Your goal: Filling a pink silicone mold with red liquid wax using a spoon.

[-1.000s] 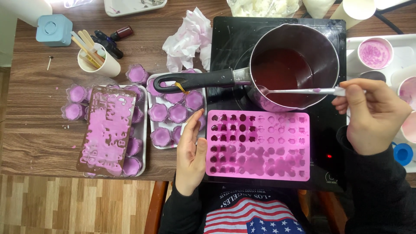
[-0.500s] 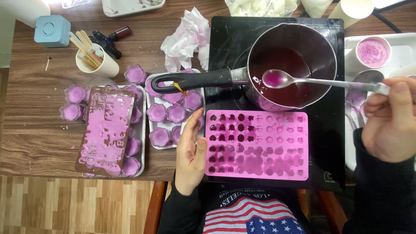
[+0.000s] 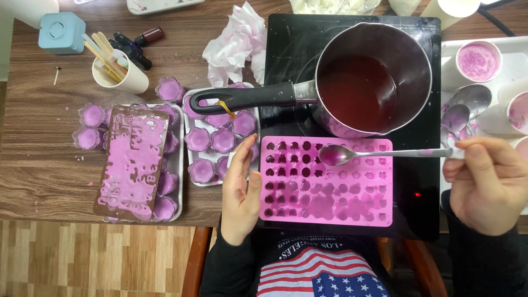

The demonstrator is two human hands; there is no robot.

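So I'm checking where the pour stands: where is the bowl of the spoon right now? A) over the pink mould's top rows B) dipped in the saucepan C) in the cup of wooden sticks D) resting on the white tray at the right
A: the right hand holds the spoon, its bowl filled with purple liquid, over the upper rows of the pink mould, outside the saucepan.

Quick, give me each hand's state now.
Left hand: open, flat against the pink mould.
Right hand: closed on the spoon.
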